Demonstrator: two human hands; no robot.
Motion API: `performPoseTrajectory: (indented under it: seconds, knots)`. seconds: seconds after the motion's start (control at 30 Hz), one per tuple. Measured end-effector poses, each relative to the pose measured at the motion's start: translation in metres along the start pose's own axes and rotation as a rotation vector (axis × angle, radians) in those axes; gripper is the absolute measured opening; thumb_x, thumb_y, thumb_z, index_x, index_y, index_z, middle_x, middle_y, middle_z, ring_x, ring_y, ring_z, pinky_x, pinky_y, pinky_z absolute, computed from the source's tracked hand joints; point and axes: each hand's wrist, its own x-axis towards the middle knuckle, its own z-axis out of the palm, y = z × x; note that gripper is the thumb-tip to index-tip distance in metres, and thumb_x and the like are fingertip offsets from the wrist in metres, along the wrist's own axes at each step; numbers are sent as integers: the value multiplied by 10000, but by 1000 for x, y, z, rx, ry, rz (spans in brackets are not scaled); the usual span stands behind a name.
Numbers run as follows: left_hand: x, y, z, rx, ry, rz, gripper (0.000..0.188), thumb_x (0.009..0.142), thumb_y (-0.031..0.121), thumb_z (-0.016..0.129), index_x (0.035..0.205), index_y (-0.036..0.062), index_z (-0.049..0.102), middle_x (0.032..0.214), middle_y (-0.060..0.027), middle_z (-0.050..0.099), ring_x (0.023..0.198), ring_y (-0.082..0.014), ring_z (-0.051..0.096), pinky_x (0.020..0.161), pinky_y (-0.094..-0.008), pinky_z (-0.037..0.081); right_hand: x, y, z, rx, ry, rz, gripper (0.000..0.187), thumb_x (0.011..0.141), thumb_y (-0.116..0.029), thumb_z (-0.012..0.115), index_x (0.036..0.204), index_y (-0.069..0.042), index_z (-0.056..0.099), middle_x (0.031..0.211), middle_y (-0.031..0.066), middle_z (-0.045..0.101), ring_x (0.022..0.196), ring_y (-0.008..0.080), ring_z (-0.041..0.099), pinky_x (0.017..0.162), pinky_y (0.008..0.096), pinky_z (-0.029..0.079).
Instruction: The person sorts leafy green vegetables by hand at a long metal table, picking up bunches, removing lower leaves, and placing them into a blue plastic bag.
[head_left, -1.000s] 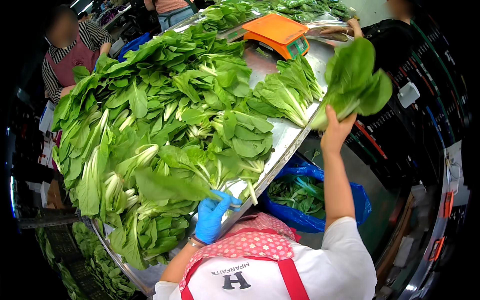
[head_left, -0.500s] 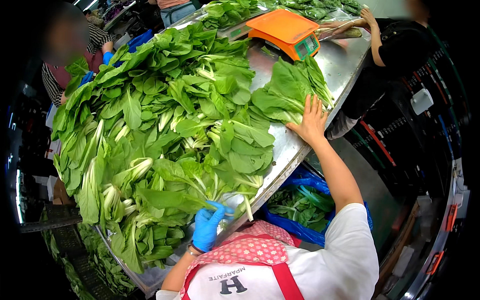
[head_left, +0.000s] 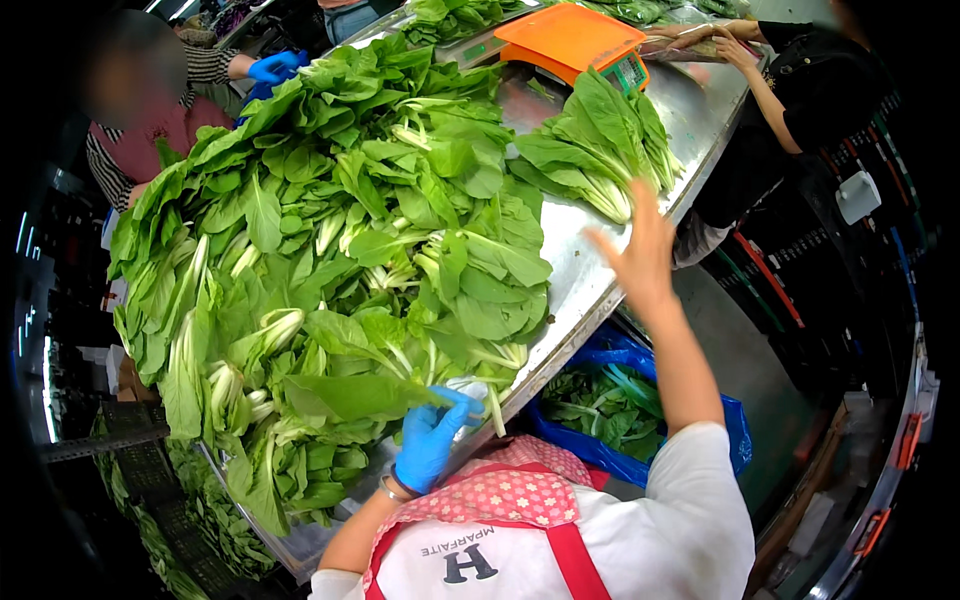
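My left hand (head_left: pixel 432 438), in a blue glove, is at the near edge of the metal table. Its fingers are closed on a single green leaf (head_left: pixel 360 397) that points left over the pile. My bare right hand (head_left: pixel 645 255) is slightly blurred, fingers apart and holding nothing. It hovers by the white stem ends of a bunch of leafy greens (head_left: pixel 590 150), which lies apart on the right side of the table. Between the hands and to the left spreads a big heap of leafy greens (head_left: pixel 330 230) with pale stems.
An orange scale (head_left: pixel 570 40) stands at the back of the table (head_left: pixel 580 270). Below the near edge is a blue bag (head_left: pixel 740 430) with loose leaves inside. Two people work at the far left and far right. A dark crate (head_left: pixel 130 460) with greens sits lower left.
My right hand has come off the separate bunch, which now lies a little farther back with its stem ends showing. My left hand keeps the leaf, raised slightly. The left co-worker's gloved hand has moved up.
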Motion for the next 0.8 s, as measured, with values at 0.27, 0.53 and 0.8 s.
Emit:
performPoseTrajectory:
  seconds: [0.27,0.53,0.8]
  knots:
    - [20,-17,33,482,-650,186,420,883,187,593,1244,9,470,1107,-150,580,964,-216,583,838,-315,465,-149,-80,-24,642,-396,-256,343,704,-40,647,1042,-46,590,1007,112,627,898,273,592,799,382,420]
    - [-11,-38,-32,150,-373,36,383,900,170,584,1240,19,492,1105,-85,587,999,-152,550,870,-275,448,-238,9,-55,-379,-781,100,243,766,-127,652,982,-23,619,905,151,631,868,340,594,732,386,460]
    - [-54,-53,-86,-139,-138,-93,262,927,162,543,1150,26,519,1056,-92,623,945,-163,599,803,-279,476,-188,-119,5,134,-338,-70,306,730,-319,711,873,-59,638,758,88,625,705,265,603,648,374,420]
